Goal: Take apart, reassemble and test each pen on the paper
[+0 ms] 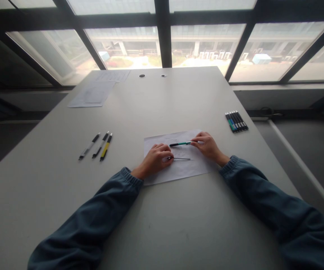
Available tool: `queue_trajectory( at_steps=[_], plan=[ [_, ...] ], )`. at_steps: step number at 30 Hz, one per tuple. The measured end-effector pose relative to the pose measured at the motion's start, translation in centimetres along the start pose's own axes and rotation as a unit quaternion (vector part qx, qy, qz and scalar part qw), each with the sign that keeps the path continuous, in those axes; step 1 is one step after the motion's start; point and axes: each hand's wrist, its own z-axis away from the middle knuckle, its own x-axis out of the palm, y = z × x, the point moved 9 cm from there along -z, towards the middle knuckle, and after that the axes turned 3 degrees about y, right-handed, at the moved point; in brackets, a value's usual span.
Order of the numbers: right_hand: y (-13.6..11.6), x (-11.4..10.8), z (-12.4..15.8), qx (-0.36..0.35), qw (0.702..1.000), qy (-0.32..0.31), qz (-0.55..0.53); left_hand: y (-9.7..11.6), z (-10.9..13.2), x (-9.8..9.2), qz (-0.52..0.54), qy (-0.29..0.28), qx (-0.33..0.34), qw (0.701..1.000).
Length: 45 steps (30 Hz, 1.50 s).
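Note:
A sheet of white paper [184, 171] lies on the table under both hands. My left hand [156, 160] rests on its left part, fingers closed on a thin dark rod that looks like a pen refill [182, 158], which points to the right. My right hand [207, 147] pinches one end of a green and black pen [182, 143]. The pen's dark end reaches left, close to my left fingers. Faint marks show on the paper between the hands. My fingers hide part of both the rod and the pen.
Three pens, one of them a yellow pen [106, 148], lie apart on the left. Several pens [237, 122] sit side by side near the table's right edge. More papers [90, 94] lie at the far left of the white table [162, 225], before windows.

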Motion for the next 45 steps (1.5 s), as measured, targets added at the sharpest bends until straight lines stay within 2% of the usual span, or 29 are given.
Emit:
queue_trajectory(
  at_steps=[10,15,19,22,26,36,45],
  plan=[
    [-0.1,0.5,0.5,-0.059,0.994,-0.032,0.089,0.0,-0.1,0.2,-0.001,-0.028,-0.017,0.999],
    [-3.0,-0.8,1.0,-0.092,0.995,0.007,0.046,-0.1,0.0,0.3,0.001,-0.028,-0.017,0.999],
    [-6.2,0.9,2.4,-0.147,0.986,-0.078,0.008,-0.3,0.0,0.3,0.003,-0.027,-0.019,0.999],
    [-7.2,2.4,3.2,-0.171,0.977,-0.128,0.022,-0.4,0.1,0.4,0.010,-0.027,-0.027,0.999],
    [-7.0,2.7,3.3,-0.175,0.973,-0.142,0.042,-0.7,0.1,0.4,0.024,-0.029,-0.037,0.999],
    [-5.5,0.6,3.5,-0.155,0.975,-0.147,0.065,-0.8,0.2,0.5,0.033,-0.038,-0.042,0.998],
    [-4.7,0.1,3.4,-0.140,0.978,-0.143,0.052,-0.9,0.4,0.4,0.034,-0.024,-0.033,0.999]
  ],
)
